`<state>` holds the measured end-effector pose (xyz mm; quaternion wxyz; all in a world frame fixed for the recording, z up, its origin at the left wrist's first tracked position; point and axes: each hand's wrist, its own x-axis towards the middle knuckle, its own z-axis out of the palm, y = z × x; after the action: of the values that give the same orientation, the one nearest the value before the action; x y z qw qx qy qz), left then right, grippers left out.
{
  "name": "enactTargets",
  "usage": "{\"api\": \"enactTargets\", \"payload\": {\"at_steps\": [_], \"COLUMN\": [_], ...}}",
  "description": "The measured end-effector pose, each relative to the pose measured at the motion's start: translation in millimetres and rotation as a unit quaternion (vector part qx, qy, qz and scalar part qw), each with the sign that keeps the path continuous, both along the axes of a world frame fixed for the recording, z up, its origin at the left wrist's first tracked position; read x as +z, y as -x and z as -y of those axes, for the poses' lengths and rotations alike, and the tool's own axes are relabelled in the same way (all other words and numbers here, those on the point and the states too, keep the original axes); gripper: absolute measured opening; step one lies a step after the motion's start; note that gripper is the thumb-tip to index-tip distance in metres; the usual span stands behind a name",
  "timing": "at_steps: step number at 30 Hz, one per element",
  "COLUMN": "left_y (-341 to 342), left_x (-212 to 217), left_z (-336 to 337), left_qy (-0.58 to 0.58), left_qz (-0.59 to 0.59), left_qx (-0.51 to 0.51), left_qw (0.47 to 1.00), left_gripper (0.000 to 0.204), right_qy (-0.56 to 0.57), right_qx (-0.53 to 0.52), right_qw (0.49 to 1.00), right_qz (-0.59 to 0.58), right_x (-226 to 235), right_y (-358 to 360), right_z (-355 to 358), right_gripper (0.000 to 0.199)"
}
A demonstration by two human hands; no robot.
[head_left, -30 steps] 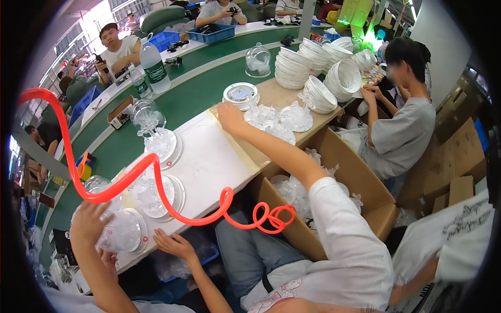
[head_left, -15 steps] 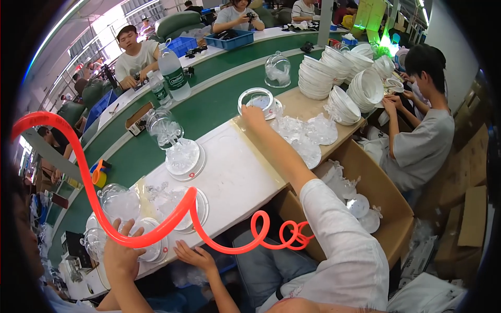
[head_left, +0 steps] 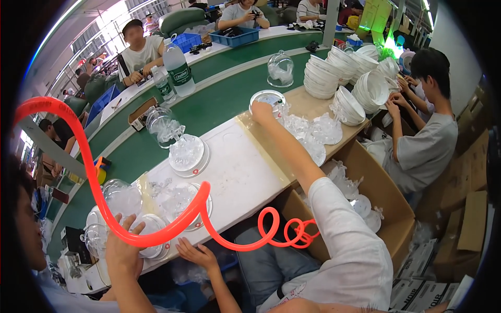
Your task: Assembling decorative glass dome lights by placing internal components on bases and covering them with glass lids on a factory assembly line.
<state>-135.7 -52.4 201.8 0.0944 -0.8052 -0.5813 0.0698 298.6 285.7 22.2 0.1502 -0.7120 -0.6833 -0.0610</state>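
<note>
My right hand (head_left: 262, 110) is stretched far out over the white table top (head_left: 245, 172) and grips the near rim of a round clear dish with a white rim (head_left: 269, 97). Just right of it lies a heap of clear plastic pieces (head_left: 313, 133). My left hand (head_left: 195, 254) rests at the table's near edge, fingers spread, holding nothing. A red coiled air hose (head_left: 94, 172) loops across in front of me. Beside my left hand, a co-worker's hand (head_left: 122, 245) presses on a clear dome (head_left: 151, 229).
Clear domes on white bases (head_left: 187, 154) stand along a green conveyor (head_left: 219, 104). Stacked white bowls (head_left: 329, 73) fill the far right. An open cardboard box (head_left: 386, 193) with plastic pieces sits by my right side. A person (head_left: 422, 146) works beyond it. Water bottles (head_left: 177, 65) stand across the belt.
My right hand has stayed at the round dish and my left hand at the table edge. The co-worker's hand has come down onto the domes at the left.
</note>
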Motion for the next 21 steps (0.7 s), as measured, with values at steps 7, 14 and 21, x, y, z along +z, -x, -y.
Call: {"api": "enactTargets", "payload": {"at_steps": [7,14,21], "left_y": [-6.3,6.0,-1.1], "left_x": [-2.4,-14.7,-10.1], "left_z": [-4.8,-15.5,-9.2], "left_qy": [0.043,0.044,0.044], "left_qz": [-0.019,-0.033,-0.033], "left_qx": [0.053,0.063,0.092], "left_qw": [0.997,0.997,0.994], "left_gripper": [0.038,0.051,0.044], "right_qy": [-0.008,-0.002,-0.067], "right_qx": [0.095,0.093,0.024], "right_qw": [0.995,0.996,0.995], "right_qz": [-0.024,-0.007,-0.073], "right_x": [5.7,6.9,27.3], "right_y": [26.7,37.1,34.3], "right_z": [25.6,32.7,10.9], "right_gripper": [0.025,0.026,0.052]}}
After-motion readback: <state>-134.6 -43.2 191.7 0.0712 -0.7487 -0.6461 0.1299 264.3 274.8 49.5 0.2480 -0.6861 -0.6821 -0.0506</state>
